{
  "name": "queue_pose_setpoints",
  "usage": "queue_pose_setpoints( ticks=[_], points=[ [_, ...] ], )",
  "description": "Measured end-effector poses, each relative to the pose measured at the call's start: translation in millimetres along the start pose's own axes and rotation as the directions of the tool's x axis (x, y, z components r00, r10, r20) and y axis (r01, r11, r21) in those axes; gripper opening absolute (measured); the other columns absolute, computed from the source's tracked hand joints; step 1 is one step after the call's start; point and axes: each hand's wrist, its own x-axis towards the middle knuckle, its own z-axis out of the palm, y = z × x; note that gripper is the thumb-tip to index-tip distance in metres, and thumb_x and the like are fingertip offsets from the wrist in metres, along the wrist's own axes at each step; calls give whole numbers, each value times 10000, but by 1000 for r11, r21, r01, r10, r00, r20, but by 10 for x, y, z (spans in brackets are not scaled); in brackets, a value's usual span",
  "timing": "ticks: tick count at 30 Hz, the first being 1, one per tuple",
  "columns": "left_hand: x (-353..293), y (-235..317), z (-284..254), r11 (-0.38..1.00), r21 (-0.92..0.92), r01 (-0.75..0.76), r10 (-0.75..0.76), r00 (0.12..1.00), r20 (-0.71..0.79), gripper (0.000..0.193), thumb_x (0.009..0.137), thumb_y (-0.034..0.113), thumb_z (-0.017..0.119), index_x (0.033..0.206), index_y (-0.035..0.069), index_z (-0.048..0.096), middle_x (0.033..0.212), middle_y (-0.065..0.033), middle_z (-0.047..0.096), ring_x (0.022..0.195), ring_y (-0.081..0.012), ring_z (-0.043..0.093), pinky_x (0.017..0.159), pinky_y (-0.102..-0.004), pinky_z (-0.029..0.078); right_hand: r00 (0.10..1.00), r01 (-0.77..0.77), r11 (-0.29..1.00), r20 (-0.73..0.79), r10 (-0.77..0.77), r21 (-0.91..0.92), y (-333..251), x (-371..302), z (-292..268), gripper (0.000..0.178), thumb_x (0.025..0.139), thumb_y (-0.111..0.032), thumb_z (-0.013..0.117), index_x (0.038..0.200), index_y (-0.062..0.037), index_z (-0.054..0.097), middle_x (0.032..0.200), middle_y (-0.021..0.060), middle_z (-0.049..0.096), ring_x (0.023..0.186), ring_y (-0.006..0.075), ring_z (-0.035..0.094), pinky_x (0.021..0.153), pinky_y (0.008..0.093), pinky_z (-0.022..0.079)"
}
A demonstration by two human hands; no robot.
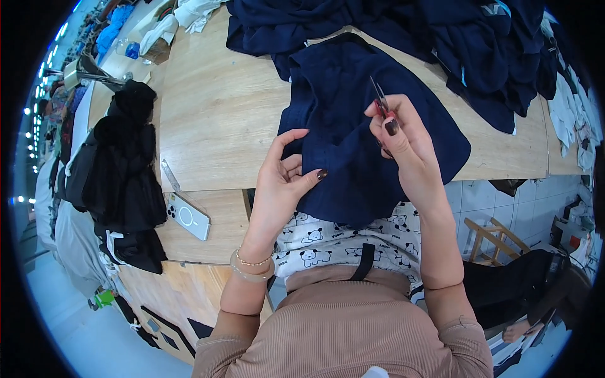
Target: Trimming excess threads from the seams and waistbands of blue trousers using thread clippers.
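Observation:
A navy blue garment (359,170) lies over the table edge and hangs onto my lap, with a stitched band along its left side. My left hand (282,170) grips this left edge, the thumb pressed on top of the cloth and the index finger stretched out beside it. Above the garment's right half, my right hand (406,142) is closed around small thread snips (380,104) with red on the handle. Their thin metal blades point up and away from me, apart from the cloth as far as I can see. Part of the handle is hidden by my fingers.
More navy garments (491,63) are heaped along the far side of the table (214,94). Black cloth (126,164) hangs at the left, near a white phone (189,216). Wooden stool legs (495,236) and another person's hand (517,331) show at the right.

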Motion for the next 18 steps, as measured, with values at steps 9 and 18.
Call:
queue_pose_setpoints(
  ticks=[9, 18],
  points=[
    [-56, 96, 15, 989, -56, -136, 140, 987, 78, 548, 809, -142, 619, 1285, 51, 427, 737, 43, 476, 618, 19, 389, 548, -134, 293, 994, 111, 914, 34, -106, -389, 177, -183, -79, 278, 779, -44, 742, 1015, -8, 600, 888, 28, 593, 811, 101, 578, 730, 223, 458],
    [-81, 141, 134, 991, -64, -120, 121, 993, 14, 484, 816, -166, 554, 1237, 23, 406, 858, -28, 575, 864, -76, 610, 756, -197, 524, 953, 247, 767, 7, -301, -592, 420, -105, 385, 192, 716, 49, 687, 883, -11, 615, 765, 101, 585, 691, 212, 618, 580, 273, 475]
  ],
)
